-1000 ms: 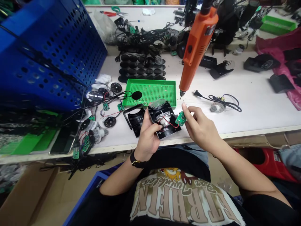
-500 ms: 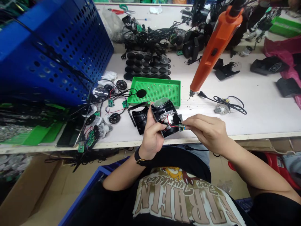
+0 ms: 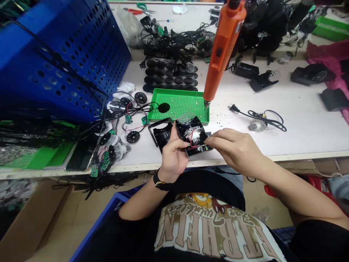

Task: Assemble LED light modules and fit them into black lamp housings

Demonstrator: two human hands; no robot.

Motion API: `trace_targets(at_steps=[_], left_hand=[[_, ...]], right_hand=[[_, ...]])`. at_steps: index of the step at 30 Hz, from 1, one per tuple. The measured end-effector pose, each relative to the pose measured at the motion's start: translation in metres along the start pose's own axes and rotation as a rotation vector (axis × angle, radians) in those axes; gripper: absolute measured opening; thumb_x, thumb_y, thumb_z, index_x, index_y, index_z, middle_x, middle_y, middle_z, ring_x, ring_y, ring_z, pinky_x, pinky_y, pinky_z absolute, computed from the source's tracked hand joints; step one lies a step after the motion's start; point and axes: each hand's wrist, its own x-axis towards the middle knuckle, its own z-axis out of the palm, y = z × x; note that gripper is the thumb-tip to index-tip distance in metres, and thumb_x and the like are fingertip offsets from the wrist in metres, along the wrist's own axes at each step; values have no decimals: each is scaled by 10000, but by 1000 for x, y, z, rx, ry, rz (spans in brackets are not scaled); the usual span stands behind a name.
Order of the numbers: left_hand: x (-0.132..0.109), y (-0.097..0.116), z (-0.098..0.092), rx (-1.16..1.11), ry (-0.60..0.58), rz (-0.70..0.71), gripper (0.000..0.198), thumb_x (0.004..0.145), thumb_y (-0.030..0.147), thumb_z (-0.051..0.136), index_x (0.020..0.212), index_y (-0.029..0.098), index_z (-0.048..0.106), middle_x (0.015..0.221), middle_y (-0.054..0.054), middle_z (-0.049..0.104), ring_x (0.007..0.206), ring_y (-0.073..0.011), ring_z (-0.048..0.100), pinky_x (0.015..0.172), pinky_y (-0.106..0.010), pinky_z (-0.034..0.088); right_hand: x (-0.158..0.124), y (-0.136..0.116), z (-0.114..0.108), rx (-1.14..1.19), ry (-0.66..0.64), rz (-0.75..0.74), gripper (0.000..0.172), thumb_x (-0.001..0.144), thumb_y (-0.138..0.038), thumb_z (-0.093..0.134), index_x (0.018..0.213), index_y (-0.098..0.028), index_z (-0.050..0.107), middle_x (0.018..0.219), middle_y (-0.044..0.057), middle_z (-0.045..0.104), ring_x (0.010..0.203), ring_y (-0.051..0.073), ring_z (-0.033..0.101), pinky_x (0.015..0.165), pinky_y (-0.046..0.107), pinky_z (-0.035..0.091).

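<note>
My left hand [image 3: 174, 156] is closed around a black lamp housing [image 3: 195, 125] near the table's front edge. The housing lies open, showing a clear domed lens [image 3: 187, 118], a white inner part and red wires [image 3: 188, 139]. At its right side, the fingers of my right hand [image 3: 234, 147] are pinched at the wiring and what looks like a small circuit board; the fingertips partly cover it. Another black housing half [image 3: 160, 135] with a bracket rests on the table just left of the held one.
An orange electric screwdriver [image 3: 222, 54] hangs over the right end of a green tray [image 3: 180, 92] holding small screws. A blue perforated crate [image 3: 81, 47] stands at left, beside wired circuit boards [image 3: 106, 160]. A corded lamp part [image 3: 257, 124] lies at right.
The hanging screwdriver has swung left, from over the table to the tray's right end. My right hand has moved slightly left and up, closer into the housing.
</note>
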Motion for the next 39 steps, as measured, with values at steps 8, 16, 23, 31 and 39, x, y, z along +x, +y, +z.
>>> trace_targets(at_steps=[8,16,23,31,39], left_hand=[[-2,-1,-1,18,-8,23,840,584,150,568,1420,228,590,1459,-29,643,1459,-296,491,1212,-432,418],[-3,-5,-4,69,-60,64,921,602,157,603,1510,276,506,1457,-37,630,1404,-305,541,1197,-470,410],[0,-11,-2,127,-17,82,928,585,68,635,1475,308,522,1285,-10,695,1132,-234,649,1007,-367,502],[-3,-18,-8,152,-10,73,841,596,52,639,1399,292,560,1171,1,714,1011,-194,657,921,-317,507],[-13,-10,-9,141,-135,17,1185,688,136,829,1642,431,190,1559,-26,554,1420,-272,549,1169,-401,439]], right_hand=[[15,-3,1,-157,-222,-56,255,934,-29,537,1038,-193,702,907,44,734,789,192,597,602,315,309],[21,-10,-3,-162,-321,45,268,862,-2,561,1014,-185,684,857,48,707,733,187,563,575,327,214],[15,-13,2,-162,-281,49,237,895,-20,542,996,-174,691,905,73,679,739,188,561,573,309,224],[14,-15,9,-84,-249,76,172,953,-85,554,1015,-171,690,892,55,666,717,163,554,568,302,250],[13,-15,0,73,-220,148,225,988,-134,491,938,-167,708,1045,96,670,786,165,583,626,293,395]])
